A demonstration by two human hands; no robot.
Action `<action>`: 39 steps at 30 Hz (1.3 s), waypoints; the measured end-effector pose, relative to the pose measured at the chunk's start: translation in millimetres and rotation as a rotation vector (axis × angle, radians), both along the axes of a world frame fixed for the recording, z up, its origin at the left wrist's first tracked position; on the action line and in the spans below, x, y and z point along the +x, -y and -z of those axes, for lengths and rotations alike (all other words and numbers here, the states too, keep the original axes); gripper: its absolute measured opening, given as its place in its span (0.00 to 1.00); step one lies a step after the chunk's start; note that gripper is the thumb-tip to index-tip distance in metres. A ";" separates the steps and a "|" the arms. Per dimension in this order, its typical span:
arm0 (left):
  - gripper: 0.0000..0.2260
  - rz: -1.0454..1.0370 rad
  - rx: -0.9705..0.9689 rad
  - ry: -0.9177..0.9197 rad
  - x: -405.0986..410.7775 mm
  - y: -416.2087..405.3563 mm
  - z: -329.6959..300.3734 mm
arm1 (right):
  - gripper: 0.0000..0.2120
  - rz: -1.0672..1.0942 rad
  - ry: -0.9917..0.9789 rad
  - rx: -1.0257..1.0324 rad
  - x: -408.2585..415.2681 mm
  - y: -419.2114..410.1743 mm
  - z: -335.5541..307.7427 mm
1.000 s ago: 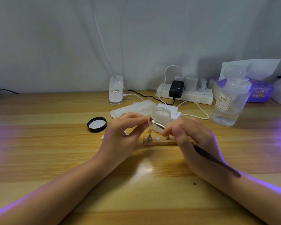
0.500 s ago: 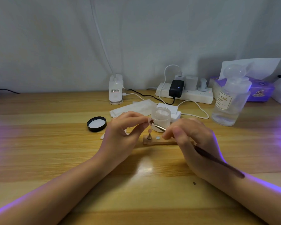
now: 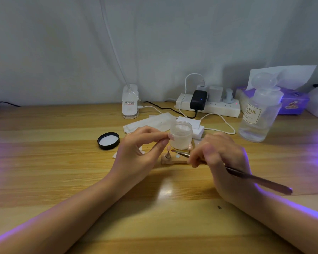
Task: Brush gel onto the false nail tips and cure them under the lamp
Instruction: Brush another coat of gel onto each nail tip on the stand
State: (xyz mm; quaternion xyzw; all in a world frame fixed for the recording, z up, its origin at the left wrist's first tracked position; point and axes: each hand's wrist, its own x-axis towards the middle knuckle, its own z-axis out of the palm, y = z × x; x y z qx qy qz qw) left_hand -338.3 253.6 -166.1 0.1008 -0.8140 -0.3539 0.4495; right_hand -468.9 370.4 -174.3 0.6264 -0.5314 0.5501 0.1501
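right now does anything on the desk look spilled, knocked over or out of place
Nothing looks spilled or knocked over. The open jar stands upright behind the wooden stand, and its black lid lies apart on the desk, inner side up. The left hand pinches a nail tip; the right hand holds the brush.

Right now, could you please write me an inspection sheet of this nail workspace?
Surface: light wooden desk, violet glow at both edges.
Job's things: small wooden nail stand; open frosted glass jar; thin dark-handled brush; pink false nail tip.
Clutter: black round lid; white wipes; clear labelled bottle; purple tissue box.
Grips: left hand pinches the nail tip; right hand holds the brush.
Cables: white power strip with chargers, white and black leads.
Surroundings: grey wall; white clip lamp base.
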 end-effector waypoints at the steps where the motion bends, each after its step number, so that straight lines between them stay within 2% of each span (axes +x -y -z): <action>1: 0.09 0.001 0.005 0.003 0.3 -0.2 -0.2 | 0.20 -0.007 0.021 -0.016 -0.5 -0.3 -0.2; 3: 0.10 0.001 0.013 0.007 1.0 -0.5 -0.5 | 0.19 0.003 0.033 -0.027 -0.5 0.0 -1.3; 8: 0.10 0.002 0.019 0.009 1.2 -1.1 -1.3 | 0.14 0.071 -0.094 0.038 2.8 1.9 -3.9; 15: 0.10 0.004 0.009 0.012 2.0 0.4 -0.7 | 0.21 0.016 0.039 -0.015 0.1 -1.1 -1.0; 21: 0.09 0.007 -0.024 0.004 1.5 0.5 0.2 | 0.16 0.061 -0.047 0.041 3.1 3.0 -3.7; 28: 0.09 -0.029 -0.041 -0.004 1.0 -0.4 0.3 | 0.21 0.026 0.074 -0.014 -1.4 -1.4 0.3; 35: 0.10 -0.015 -0.043 -0.010 0.3 0.0 -0.2 | 0.17 0.050 -0.007 0.043 2.0 1.7 -1.6; 39: 0.10 -0.020 -0.041 -0.010 1.8 1.2 0.0 | 0.21 -0.005 0.066 0.070 -2.0 0.5 1.1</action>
